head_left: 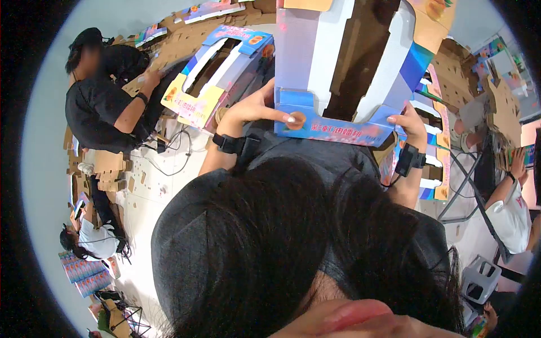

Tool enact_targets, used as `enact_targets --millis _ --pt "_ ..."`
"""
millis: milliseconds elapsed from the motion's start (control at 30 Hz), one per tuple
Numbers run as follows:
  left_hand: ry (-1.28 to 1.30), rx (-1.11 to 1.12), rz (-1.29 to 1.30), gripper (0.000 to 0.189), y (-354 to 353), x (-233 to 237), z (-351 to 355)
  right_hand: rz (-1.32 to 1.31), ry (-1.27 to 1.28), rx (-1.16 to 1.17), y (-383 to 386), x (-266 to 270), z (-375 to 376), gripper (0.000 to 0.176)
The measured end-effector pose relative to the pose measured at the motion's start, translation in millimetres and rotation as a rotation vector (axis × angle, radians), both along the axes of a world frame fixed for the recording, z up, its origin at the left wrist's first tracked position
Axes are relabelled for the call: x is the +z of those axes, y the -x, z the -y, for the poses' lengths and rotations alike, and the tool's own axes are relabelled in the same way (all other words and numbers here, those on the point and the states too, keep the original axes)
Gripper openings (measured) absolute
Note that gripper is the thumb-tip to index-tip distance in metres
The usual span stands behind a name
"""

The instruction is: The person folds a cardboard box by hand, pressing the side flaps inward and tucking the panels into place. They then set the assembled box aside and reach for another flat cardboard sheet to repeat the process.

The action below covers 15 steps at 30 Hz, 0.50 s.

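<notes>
A printed cardboard fruit box (304,62) is held up in front of my chest, with a long opening in its top and its brown inside showing. Its near end is blue, with peach pictures and pink lettering. My left hand (256,108) grips the left near corner, thumb on the blue end face. On the opposite corner, my right hand (413,123) presses its thumb against the end, fingers partly hidden behind the side. Both wrists wear black straps. Left of my left hand sits a similar box (197,100) with a yellow end.
Similar boxes are stacked (442,169) just right of my right hand. A person in black (101,107) sits at the left, near brown cardboard sheets (186,45). Cables and cardboard scraps lie on the floor (149,186). A grey stool (480,279) and another person's white sleeve (507,219) are at right.
</notes>
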State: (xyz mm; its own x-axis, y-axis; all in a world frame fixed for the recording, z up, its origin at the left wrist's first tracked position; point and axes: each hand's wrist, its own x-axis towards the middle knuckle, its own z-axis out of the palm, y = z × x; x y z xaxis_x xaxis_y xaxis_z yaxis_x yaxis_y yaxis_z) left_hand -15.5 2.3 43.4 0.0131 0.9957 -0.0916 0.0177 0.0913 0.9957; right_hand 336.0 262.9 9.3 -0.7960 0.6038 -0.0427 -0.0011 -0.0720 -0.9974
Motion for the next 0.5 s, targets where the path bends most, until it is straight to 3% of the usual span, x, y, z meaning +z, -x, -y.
enact_targets --millis 133,333,500 --pt "0.027 0.029 0.061 0.102 -1.7 5.4 -0.8 -0.088 0.089 -0.075 14.5 13.6 18.8 0.081" --pt "0.009 0.014 0.033 0.101 -2.1 4.1 1.2 0.011 0.008 -0.044 2.2 -12.9 -5.6 0.076" --pt "-0.063 0.06 0.074 0.117 -3.1 -9.1 -6.2 0.011 0.028 -0.092 -1.8 -16.3 -9.5 0.079"
